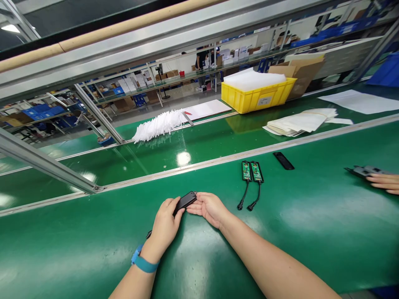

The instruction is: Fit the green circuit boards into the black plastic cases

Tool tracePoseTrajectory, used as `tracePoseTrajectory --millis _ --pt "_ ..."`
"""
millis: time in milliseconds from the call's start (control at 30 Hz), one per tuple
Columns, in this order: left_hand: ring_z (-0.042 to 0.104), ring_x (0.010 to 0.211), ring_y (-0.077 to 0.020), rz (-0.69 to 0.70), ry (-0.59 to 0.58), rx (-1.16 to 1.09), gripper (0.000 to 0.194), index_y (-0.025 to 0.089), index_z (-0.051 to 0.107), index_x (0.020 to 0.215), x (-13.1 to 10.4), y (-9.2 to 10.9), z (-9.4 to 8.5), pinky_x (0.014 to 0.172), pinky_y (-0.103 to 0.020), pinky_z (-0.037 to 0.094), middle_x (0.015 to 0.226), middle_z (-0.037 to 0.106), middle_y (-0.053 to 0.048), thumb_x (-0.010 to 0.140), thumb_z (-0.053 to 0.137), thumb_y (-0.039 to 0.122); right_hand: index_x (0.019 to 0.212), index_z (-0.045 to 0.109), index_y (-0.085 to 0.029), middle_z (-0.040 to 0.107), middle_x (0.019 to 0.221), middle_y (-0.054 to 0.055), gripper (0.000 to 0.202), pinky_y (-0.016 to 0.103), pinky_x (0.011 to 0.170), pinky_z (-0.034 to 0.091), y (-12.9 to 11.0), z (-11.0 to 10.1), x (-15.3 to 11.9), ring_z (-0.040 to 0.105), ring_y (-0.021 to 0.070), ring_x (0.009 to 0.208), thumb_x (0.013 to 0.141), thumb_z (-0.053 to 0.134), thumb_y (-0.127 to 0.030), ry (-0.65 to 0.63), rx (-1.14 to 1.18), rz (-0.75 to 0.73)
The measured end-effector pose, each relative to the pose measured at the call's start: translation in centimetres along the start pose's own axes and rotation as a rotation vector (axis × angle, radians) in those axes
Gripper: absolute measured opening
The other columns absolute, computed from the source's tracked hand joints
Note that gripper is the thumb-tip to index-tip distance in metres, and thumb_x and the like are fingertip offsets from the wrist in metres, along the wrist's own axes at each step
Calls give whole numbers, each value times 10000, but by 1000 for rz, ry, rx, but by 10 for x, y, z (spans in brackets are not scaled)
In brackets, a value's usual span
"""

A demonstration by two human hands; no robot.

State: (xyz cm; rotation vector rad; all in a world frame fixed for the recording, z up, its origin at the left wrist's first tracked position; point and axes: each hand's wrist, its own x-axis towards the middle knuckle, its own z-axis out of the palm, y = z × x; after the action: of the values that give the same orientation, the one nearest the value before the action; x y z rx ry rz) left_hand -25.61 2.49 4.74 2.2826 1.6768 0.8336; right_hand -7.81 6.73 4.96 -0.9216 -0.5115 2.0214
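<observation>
Over the green work surface [118,232], my left hand [166,220] is closed around a slim black plastic case [185,201]. A blue wrist strap [145,261] circles that wrist. The far end of the case lies between the thumb and fingers of my right hand [209,207]. A small black piece [149,234], perhaps a plug on a cable, pokes out beside my left wrist. Right of my hands lie two opened black housings with green circuit boards, a left one [246,171] and a right one [257,172], each with a short black cable. Farther right is a loose black cover [283,160].
Another person's hand [385,182] holds a dark grey device [366,171] at the right edge. Beyond the metal rail [215,160] lie a paper stack [302,122], a yellow bin [260,99] of white sheets and a bundle of white strips [158,126]. A metal post [46,160] slants at left.
</observation>
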Motion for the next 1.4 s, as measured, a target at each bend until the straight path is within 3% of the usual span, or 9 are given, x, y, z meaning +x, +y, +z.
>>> tracePoseTrajectory --millis 400,600,767,867,1000,1133,1400 --pt "605 975 -245 -3 -22 -28 345 220 575 1232 1 -2 -3 873 -408 506 1064 615 -103 894 524 267 872 609 -92 721 839 167 240 429 827 549 -2 -1 0 714 217 750 916 464 -280 -13 41 20" --pt "582 1009 -247 11 -43 -38 345 219 564 1230 3 0 -3 898 -427 493 1085 604 -102 887 533 226 880 634 -93 713 874 145 382 379 824 553 -2 -1 -5 704 211 804 843 615 -473 -93 -85 -71" --pt "570 1023 -259 3 -30 -115 349 245 567 1214 0 12 -2 892 -427 484 1100 613 -93 865 576 245 869 654 -120 699 807 71 346 301 715 577 -5 -4 -6 685 176 741 675 800 -366 33 -274 -143" --pt "586 1009 -252 -110 -19 -240 384 216 552 1223 3 15 -9 886 -393 472 1129 628 -101 857 606 319 926 665 -145 695 858 56 342 301 776 565 -13 -7 -6 675 179 824 699 786 -370 -24 -365 -163" --pt "619 811 -194 -190 -134 -376 182 196 631 994 7 11 -25 713 -290 463 901 681 -46 893 555 328 1047 656 -193 689 999 56 323 335 903 507 -24 -13 -5 648 187 934 785 715 -373 -123 -527 -189" --pt "594 788 -177 -175 -105 -317 127 184 606 933 5 11 -30 690 -267 430 872 658 -34 900 544 289 1072 654 -217 682 1080 64 303 306 939 459 -30 -20 -1 614 201 1027 806 694 -356 -179 -746 -241" --pt "544 761 -187 -127 -77 -147 111 193 544 917 1 16 -27 728 -300 406 852 619 -33 938 453 252 1046 652 -226 685 1014 58 302 299 889 478 -32 -20 -3 621 204 983 796 686 -393 -112 -952 -327"
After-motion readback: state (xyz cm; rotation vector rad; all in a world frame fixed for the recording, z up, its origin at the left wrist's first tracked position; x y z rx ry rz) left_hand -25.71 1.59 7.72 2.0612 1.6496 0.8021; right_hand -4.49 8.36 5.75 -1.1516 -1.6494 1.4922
